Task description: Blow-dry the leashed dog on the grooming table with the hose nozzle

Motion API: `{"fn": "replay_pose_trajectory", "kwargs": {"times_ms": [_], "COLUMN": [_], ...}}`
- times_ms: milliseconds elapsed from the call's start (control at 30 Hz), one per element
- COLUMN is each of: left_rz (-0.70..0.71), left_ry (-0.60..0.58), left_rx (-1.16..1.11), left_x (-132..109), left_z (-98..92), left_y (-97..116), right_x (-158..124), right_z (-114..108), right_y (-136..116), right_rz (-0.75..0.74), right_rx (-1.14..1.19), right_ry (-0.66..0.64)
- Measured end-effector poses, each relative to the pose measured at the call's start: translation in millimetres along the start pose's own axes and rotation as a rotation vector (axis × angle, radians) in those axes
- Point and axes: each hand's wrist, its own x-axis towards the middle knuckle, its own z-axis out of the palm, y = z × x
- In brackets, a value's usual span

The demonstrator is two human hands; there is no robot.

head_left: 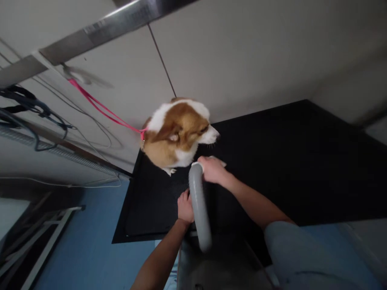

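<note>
A brown-and-white dog sits on a black table mat, its head turned to the right. A pink leash runs from its neck to a hook on the wall. My right hand is closed around the pale end of a grey dryer hose, just in front of the dog's chest and apart from it. The hose curves down toward me. Left of the hose, my left hand lies on the mat with nothing visible in it. Its fingers are partly hidden.
Above the dog, a metal rail crosses the wall. Dark cords and straps hang at the left, beside thin cables. A blue floor shows past the table's left edge, with a white-framed rack there.
</note>
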Motion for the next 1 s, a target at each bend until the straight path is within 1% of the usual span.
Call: {"fn": "replay_pose_trajectory", "kwargs": {"times_ms": [67, 100, 133, 167, 200, 233, 333, 367, 400, 433, 467, 567, 600, 633, 667, 700, 733, 833, 867, 900, 933, 967, 1000], "left_rz": [0.016, 0.026, 0.038, 0.050, 0.063, 0.075, 0.098, 0.099, 0.099, 0.097, 0.095, 0.092, 0.092, 0.091, 0.089, 0.089, 0.090, 0.085, 0.081, 0.075, 0.068, 0.060, 0.052], "left_ry": [0.031, 0.052, 0.071, 0.087, 0.096, 0.103, 0.103, 0.095, 0.084, 0.073, 0.064, 0.061, 0.065, 0.070, 0.074, 0.076, 0.077, 0.066, 0.062, 0.058, 0.055, 0.053, 0.052], "left_rx": [0.030, 0.046, 0.063, 0.076, 0.083, 0.087, 0.095, 0.096, 0.097, 0.096, 0.093, 0.083, 0.083, 0.085, 0.089, 0.095, 0.101, 0.118, 0.118, 0.114, 0.107, 0.098, 0.090], "left_x": [1, 2, 2, 2, 2, 2, 3, 3, 4, 4, 4, 3, 3, 3, 3, 3, 3, 4, 4, 5, 6, 6, 7], "left_z": [-2.3, -2.9, -3.2, -3.2, -3.0, -2.9, -4.0, -5.1, -6.5, -8.1, -9.5, -11.9, -12.0, -11.8, -11.5, -11.1, -10.8, -10.8, -11.0, -11.2, -11.4, -11.5, -11.6], "left_y": [2, 3, 3, 3, 2, 1, -1, -1, -1, 0, 0, 4, 5, 7, 8, 10, 12, 16, 17, 18, 19, 19, 19], "right_x": [-5, -10, -18, -30, -45, -63, -117, -133, -147, -160, -172, -206, -214, -220, -223, -223, -220, -198, -188, -178, -168, -158, -150], "right_z": [-15, -21, -24, -25, -24, -19, -1, 2, 1, -4, -12, -44, -52, -56, -57, -53, -45, -17, -11, -10, -13, -21, -33], "right_y": [37, 53, 64, 69, 66, 57, 17, 9, 8, 14, 28, 91, 108, 121, 126, 125, 119, 82, 70, 61, 54, 51, 51], "right_rz": [0.204, 0.267, 0.319, 0.351, 0.368, 0.378, 0.289, 0.284, 0.331, 0.403, 0.500, 0.771, 0.845, 0.873, 0.857, 0.799, 0.697, 0.313, 0.237, 0.202, 0.206, 0.231, 0.245], "right_rx": [-0.119, -0.161, -0.186, -0.188, -0.173, -0.149, -0.060, -0.042, -0.041, -0.052, -0.076, -0.163, -0.176, -0.151, -0.099, -0.034, 0.050, 0.368, 0.460, 0.534, 0.568, 0.553, 0.512], "right_ry": [0.082, 0.112, 0.137, 0.155, 0.165, 0.170, 0.114, 0.103, 0.110, 0.129, 0.158, 0.251, 0.300, 0.359, 0.420, 0.467, 0.482, 0.428, 0.457, 0.549, 0.682, 0.819, 0.918]}}
